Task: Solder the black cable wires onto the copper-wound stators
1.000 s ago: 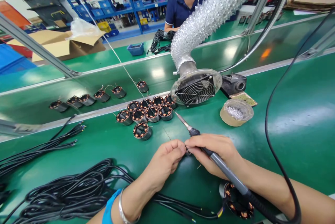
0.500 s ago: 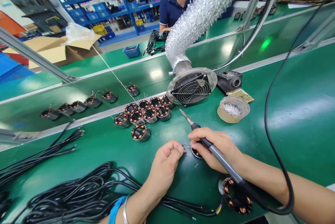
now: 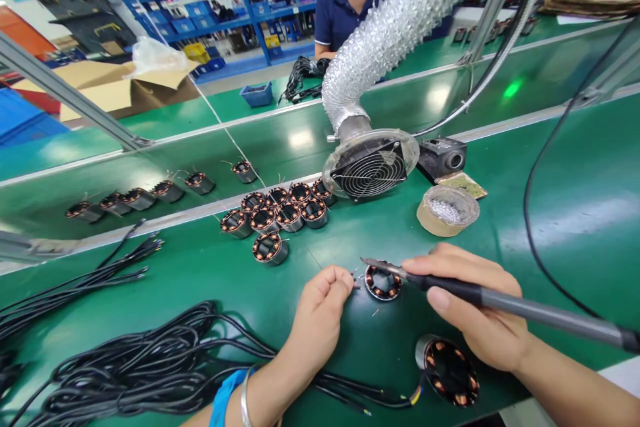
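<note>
My right hand [image 3: 475, 307] grips a soldering iron [image 3: 450, 286], its tip pointing left over the rim of a motor stator [image 3: 384, 280] with copper windings. Whether the tip touches anything I cannot tell. Just left of that stator, my left hand [image 3: 323, 307] pinches the end of a black cable, its thin wires close to the stator's leads. A second stator [image 3: 450, 374] lies tilted below my right hand, with coloured cable wires at its left side.
A fume fan [image 3: 373, 170] on a silver duct hangs behind the hands. Several stators [image 3: 270, 248] stand at left, beside coiled black cables [image 3: 140, 360]. A round tub [image 3: 447, 214] sits at right. A person [image 3: 345, 14] is across the bench.
My right hand has moved right, away from the stator leads, and the iron has swung from pointing up-left to lying nearly level over the stator. My left hand keeps its pinch.
</note>
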Action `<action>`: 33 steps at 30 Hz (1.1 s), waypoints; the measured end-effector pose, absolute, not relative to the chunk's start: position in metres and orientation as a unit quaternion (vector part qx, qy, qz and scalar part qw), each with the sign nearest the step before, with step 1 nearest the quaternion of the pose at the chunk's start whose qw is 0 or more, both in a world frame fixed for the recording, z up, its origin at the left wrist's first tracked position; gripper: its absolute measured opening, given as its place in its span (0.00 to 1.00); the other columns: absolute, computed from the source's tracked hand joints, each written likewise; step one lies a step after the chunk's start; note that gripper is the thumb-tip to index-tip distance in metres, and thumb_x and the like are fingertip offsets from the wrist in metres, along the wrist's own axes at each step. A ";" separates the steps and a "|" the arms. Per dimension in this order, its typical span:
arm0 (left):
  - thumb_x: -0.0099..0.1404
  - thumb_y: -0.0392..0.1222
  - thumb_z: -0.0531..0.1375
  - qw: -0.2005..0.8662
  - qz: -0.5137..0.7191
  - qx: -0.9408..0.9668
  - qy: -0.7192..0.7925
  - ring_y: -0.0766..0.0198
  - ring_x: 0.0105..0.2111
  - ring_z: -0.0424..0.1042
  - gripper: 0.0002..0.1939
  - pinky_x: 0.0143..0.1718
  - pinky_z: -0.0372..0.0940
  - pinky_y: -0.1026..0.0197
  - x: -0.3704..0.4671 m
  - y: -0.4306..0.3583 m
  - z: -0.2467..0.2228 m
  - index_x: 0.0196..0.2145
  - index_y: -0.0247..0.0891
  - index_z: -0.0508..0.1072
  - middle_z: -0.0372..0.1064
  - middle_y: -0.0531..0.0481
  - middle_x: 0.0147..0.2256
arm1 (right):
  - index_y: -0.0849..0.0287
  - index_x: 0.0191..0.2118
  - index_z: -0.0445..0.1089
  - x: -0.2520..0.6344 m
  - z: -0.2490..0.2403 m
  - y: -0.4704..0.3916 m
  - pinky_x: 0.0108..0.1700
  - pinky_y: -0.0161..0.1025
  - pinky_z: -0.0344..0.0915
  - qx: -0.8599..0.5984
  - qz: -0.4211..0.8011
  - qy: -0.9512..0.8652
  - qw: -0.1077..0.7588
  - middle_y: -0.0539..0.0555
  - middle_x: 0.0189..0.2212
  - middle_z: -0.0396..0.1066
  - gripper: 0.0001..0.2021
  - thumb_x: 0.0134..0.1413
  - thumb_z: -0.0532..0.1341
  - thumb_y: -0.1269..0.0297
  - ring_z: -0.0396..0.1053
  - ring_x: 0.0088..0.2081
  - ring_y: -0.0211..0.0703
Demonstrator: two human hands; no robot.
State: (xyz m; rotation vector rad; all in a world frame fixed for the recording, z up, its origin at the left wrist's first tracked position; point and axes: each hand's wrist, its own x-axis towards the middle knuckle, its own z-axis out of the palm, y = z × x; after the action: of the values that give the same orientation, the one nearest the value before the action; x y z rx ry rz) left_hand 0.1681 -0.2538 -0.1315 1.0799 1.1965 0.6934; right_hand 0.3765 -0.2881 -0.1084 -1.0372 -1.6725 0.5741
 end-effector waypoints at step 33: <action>0.62 0.50 0.57 0.633 0.296 0.482 0.529 0.71 0.18 0.40 0.14 0.20 0.42 0.66 0.169 -0.255 -0.128 0.25 0.39 0.63 0.43 0.63 0.18 | 0.57 0.39 0.72 0.364 -0.104 -0.292 0.21 0.37 0.58 -0.397 0.206 -0.722 0.529 0.50 0.22 0.69 0.13 0.49 0.55 0.74 0.61 0.20 0.38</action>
State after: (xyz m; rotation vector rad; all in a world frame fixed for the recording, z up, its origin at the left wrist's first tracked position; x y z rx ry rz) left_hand 0.1691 -0.2550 -0.1276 1.1022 1.2089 0.6781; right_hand 0.3640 -0.2922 -0.1041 -0.9474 -1.7238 0.4930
